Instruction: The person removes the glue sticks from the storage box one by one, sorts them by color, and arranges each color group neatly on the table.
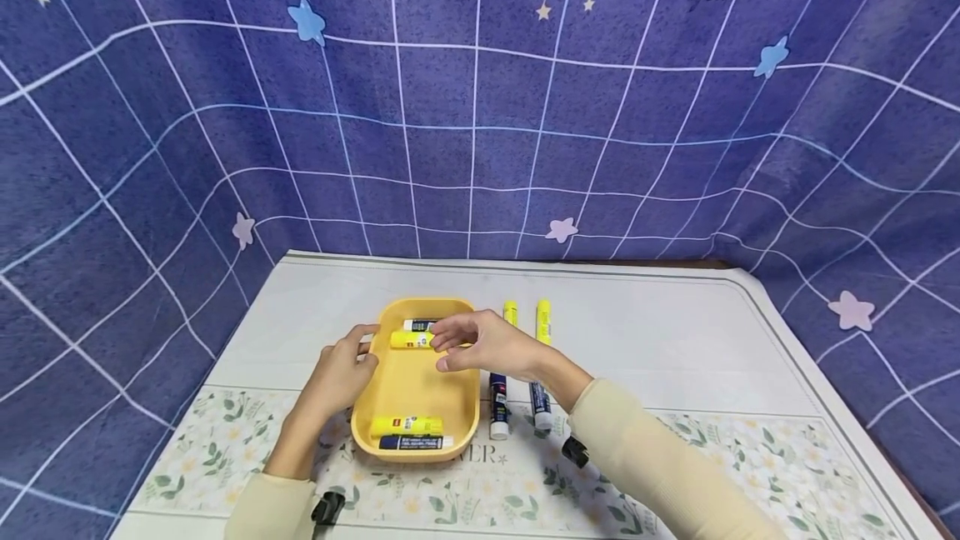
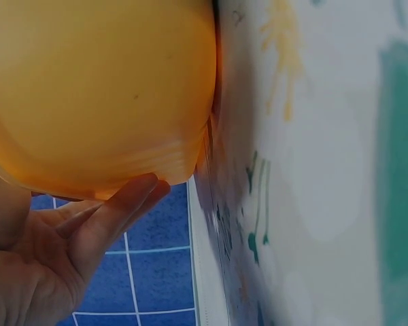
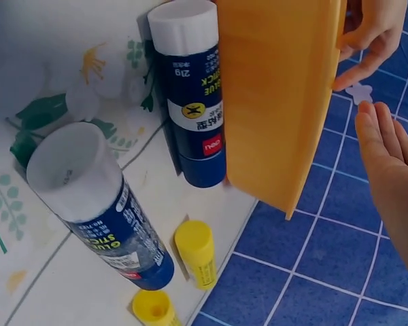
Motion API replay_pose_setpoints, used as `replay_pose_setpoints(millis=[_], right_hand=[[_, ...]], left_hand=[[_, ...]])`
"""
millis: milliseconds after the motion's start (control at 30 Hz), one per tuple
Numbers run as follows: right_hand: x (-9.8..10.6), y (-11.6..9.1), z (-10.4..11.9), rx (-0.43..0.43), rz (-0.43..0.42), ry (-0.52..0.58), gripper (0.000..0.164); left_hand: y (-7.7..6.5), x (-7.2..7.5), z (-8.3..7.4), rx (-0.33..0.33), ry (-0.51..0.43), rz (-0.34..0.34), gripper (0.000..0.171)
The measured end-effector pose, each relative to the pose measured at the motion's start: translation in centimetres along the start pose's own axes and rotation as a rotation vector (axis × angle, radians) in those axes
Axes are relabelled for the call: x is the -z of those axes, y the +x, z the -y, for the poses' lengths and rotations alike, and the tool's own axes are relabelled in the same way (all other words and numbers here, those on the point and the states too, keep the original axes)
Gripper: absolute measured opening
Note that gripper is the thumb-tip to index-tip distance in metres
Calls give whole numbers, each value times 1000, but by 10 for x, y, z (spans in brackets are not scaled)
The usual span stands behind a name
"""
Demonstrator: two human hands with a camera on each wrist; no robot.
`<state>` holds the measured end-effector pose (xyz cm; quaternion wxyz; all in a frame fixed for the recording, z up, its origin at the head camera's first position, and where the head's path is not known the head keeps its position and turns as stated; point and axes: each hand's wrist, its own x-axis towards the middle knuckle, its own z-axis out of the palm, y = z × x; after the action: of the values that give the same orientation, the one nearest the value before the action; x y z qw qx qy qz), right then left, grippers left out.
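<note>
My left hand (image 1: 343, 369) grips the left rim of a yellow plastic tray (image 1: 365, 390). In the left wrist view its fingers (image 2: 126, 204) lie against the tray's outer wall. Over the tray's right side hovers my right hand (image 1: 491, 346), fingers loosely bent and holding nothing. At the tray's far end lie a navy glue stick (image 1: 418, 325) and a yellow glue stick (image 1: 408, 341), both partly covered by the right hand. Another yellow glue stick (image 1: 407, 426) and a navy one (image 1: 412, 442) lie side by side at the near end.
Right of the tray, two navy glue sticks with white caps (image 3: 194, 102) (image 3: 102, 204) lie on the table (image 1: 637, 332). Two yellow glue sticks (image 1: 510, 312) (image 1: 543, 319) lie beyond them. A blue gridded cloth (image 1: 510, 157) hangs behind the table.
</note>
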<state>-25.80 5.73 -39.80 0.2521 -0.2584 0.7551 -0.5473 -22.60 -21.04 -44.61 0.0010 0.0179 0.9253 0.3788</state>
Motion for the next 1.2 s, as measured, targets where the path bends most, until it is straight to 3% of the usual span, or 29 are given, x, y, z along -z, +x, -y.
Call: replay_pose_setpoints(millis=[400, 700, 967, 1200], right_hand=[[-10, 12, -16, -2, 50, 16, 53], [-32, 26, -23, -7, 159, 17, 55], [-49, 32, -22, -33, 257, -122, 56], [-59, 36, -20, -98, 266, -157, 52]], left_hand=[[2, -2, 1, 8, 4, -9, 51], [3, -2, 3, 4, 23, -18, 50], [3, 0, 3, -6, 36, -21, 50], [3, 0, 2, -17, 48, -29, 49]])
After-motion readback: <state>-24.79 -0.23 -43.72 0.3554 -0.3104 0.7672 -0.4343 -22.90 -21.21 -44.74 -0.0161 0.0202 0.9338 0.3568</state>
